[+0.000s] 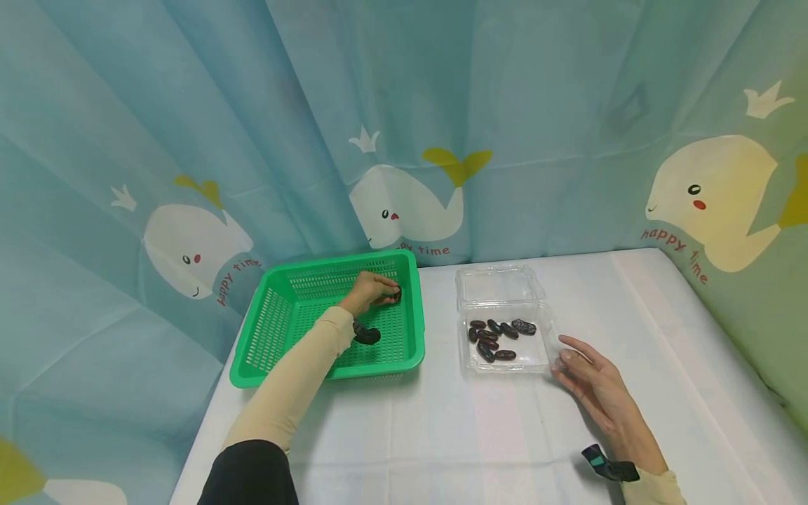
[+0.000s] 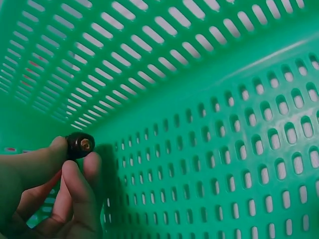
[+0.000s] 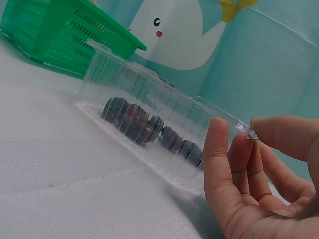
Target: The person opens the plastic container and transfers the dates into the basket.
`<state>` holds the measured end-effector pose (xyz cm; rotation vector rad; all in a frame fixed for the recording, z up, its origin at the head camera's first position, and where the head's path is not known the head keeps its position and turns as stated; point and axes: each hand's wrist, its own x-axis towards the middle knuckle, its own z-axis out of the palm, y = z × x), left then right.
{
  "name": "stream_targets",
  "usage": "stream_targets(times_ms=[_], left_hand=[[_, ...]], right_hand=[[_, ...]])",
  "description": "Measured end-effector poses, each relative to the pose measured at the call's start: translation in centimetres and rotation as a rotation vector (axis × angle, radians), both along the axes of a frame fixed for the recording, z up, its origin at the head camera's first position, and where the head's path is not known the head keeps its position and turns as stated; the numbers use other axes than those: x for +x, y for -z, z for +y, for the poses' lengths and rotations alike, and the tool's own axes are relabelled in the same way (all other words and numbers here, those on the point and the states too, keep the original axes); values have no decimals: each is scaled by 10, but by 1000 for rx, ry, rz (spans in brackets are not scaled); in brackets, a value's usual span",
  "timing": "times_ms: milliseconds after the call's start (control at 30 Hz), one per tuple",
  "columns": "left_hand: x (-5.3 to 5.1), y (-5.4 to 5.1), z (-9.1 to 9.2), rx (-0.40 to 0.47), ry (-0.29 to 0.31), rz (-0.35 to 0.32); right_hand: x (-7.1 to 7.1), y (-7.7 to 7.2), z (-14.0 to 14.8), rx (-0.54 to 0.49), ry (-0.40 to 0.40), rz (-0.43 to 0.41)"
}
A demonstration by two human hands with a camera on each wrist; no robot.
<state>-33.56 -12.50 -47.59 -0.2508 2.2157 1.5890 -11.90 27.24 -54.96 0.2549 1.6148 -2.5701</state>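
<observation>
Inside the green basket [image 1: 412,351], my left hand [image 1: 369,292] pinches a dark date [image 2: 79,145] between thumb and fingertips. Its brown stem end shows in the left wrist view, near a corner of the basket. On the right stands an open clear plastic clamshell box [image 1: 505,366] with several dark, shiny dates [image 1: 487,335] on its bottom. My right hand [image 1: 600,386] pinches the box's right rim between thumb and fingers, as the right wrist view shows. Whether other dates lie in the basket under my left arm cannot be seen.
The clamshell's lid [image 1: 499,285] is folded back toward the curtain [image 1: 536,140] behind the table. A white cloth [image 1: 442,435] covers the table. A black wrist strap [image 1: 609,466] sits on the right wrist, and another dark strap [image 1: 366,334] is at the left.
</observation>
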Motion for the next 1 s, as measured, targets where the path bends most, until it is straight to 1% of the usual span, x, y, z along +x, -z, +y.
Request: stream_targets(times_ms=[233,467,533,633,733,767,867,967,1000], left_hand=[[6,6,-1,-75,24,50],[10,8,2,-162,68,151],[10,10,2,-179,70,164],[10,11,1,-190,66,163],[9,11,0,-226,79,174],[9,10,-1,-248,92,185],[9,5,-2,-355,152,253],[9,-6,-3,-488,239,344],[9,-10,-4,-525,268,365]], right_hand=[[0,-1,0,38,9,-15],[0,-2,0,58,18,-23],[0,-2,0,56,17,-28],[0,-1,0,46,13,-35],[0,-1,0,40,10,-35],[0,-1,0,38,10,-34],[0,-1,0,50,11,-37],[-1,-2,0,73,16,-44],[-1,-3,0,82,19,-46]])
